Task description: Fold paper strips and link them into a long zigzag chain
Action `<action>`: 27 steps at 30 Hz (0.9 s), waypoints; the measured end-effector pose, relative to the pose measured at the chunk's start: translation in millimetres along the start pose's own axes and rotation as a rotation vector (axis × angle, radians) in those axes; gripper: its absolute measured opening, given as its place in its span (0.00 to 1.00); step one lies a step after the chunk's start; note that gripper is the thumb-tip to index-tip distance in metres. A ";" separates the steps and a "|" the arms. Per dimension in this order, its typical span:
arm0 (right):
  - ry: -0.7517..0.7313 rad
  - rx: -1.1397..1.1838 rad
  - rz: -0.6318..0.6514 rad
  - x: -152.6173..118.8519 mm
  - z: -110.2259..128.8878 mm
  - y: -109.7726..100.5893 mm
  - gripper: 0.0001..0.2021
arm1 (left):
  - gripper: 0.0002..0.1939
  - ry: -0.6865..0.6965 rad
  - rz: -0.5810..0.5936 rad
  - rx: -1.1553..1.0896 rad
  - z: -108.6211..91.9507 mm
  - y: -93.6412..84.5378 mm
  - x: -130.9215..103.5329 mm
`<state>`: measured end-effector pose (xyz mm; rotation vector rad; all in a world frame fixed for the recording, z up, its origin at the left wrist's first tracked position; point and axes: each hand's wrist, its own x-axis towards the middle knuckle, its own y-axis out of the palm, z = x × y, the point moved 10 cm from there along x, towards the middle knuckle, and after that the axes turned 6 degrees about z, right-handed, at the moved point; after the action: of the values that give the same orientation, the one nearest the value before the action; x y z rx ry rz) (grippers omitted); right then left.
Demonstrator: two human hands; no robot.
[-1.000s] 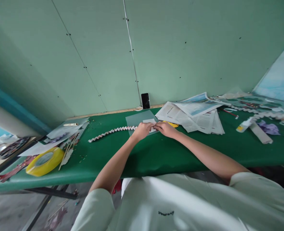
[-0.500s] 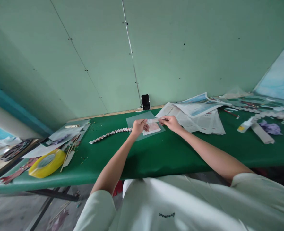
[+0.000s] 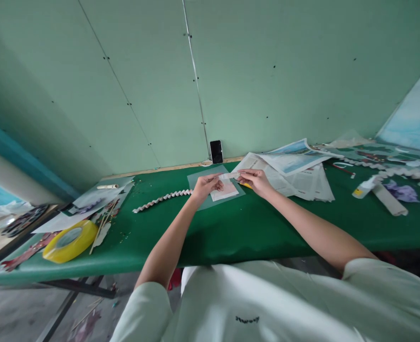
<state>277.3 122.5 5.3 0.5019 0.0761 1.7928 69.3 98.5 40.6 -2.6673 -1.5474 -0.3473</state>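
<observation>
Above the green tabletop [image 3: 153, 237], my left hand [image 3: 206, 186] pinches one end of a pale strip [image 3: 229, 175] and my right hand [image 3: 256, 181] pinches the other. The strip spans the gap between them, over the paper [image 3: 227, 191] on the clear sheet [image 3: 208, 171]. I judge that light, even tension serves best, keeping the strip level and untwisted; pulling harder could tear it. Just beside my left hand lies the zigzag chain [image 3: 163, 197], well placed to avoid snagging.
</observation>
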 end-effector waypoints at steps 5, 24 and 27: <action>-0.018 0.027 -0.010 -0.3 2.1 2.5 0.13 | 0.28 0.027 -0.023 0.043 -2.6 -2.5 0.7; -0.008 0.069 0.040 3.1 -6.4 7.3 0.14 | 0.27 0.003 -0.023 0.044 -8.3 -5.1 -2.4; -0.035 0.057 0.013 2.4 -2.6 5.7 0.14 | 0.36 -0.040 0.046 0.049 -2.9 0.9 -4.4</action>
<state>270.8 123.6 5.4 0.5757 0.0996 1.7976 67.5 93.8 42.5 -2.6834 -1.4823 -0.2525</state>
